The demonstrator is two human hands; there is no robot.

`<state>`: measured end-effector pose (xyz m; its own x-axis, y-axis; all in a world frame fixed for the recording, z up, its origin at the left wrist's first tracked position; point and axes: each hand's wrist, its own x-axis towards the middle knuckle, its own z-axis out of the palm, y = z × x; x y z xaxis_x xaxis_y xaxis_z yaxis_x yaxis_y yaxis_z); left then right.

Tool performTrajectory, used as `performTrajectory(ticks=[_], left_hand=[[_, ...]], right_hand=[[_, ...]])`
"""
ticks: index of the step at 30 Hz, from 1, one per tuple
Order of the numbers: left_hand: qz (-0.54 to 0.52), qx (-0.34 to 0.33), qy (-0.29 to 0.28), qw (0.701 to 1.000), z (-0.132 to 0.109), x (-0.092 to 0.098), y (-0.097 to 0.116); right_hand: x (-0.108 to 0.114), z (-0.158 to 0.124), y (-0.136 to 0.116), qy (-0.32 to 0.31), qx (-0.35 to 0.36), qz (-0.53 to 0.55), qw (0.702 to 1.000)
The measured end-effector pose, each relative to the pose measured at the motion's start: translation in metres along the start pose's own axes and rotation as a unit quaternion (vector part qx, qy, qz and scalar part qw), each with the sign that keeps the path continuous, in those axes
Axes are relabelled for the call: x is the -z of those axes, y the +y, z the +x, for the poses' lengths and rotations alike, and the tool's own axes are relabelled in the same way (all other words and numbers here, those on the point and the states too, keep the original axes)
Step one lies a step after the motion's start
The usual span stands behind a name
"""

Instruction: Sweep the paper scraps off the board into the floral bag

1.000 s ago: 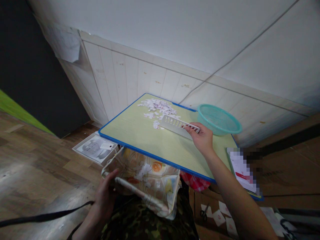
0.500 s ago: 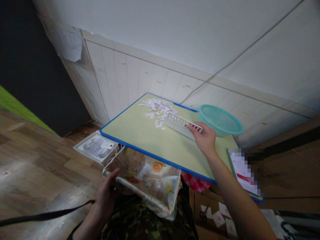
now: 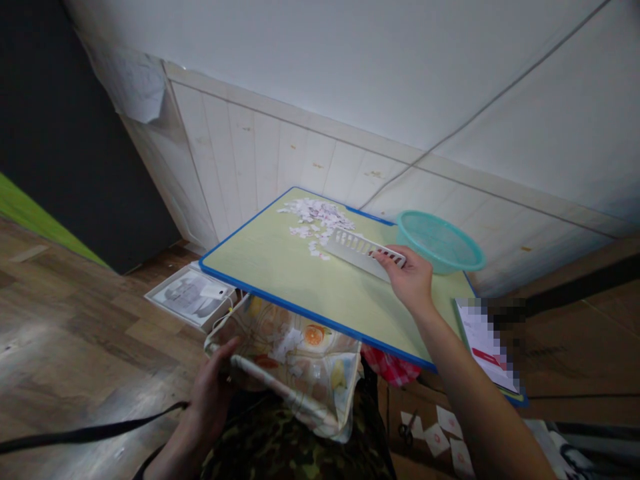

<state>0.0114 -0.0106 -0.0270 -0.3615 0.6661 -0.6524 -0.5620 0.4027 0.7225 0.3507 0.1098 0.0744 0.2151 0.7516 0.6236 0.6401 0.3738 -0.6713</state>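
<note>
My right hand [image 3: 411, 275] grips one end of a white slotted plastic piece [image 3: 357, 257], thumb on its near side. Its far end rests by a loose heap of torn paper bits [image 3: 317, 213] on the pale green table [image 3: 280, 267] with a blue rim. Below the table's front edge, my left hand [image 3: 217, 380] is closed on the rim of a fruit-patterned fabric tray [image 3: 325, 363], held over my lap. Some white paper bits [image 3: 287, 343] lie inside that tray. The left fingertips are partly hidden by the rim.
A turquoise plastic basin [image 3: 440, 243] stands at the table's back right. A partly blurred booklet [image 3: 480, 333] lies at the right edge. Left of the table is an open white box [image 3: 193, 297]. Scissors [image 3: 407, 427] and paper cards [image 3: 437, 439] lie low on the right.
</note>
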Motion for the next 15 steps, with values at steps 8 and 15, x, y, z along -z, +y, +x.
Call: performTrajectory(ticks=[8, 15], left_hand=[[-0.007, -0.001, 0.005, 1.0, 0.002, 0.001, -0.001], [-0.003, -0.005, 0.001, 1.0, 0.005, 0.003, -0.005]], right_hand=[[-0.016, 0.002, -0.004, -0.039, -0.02, 0.052, 0.998], [-0.011, -0.006, -0.001, -0.027, -0.036, 0.057, 0.997]])
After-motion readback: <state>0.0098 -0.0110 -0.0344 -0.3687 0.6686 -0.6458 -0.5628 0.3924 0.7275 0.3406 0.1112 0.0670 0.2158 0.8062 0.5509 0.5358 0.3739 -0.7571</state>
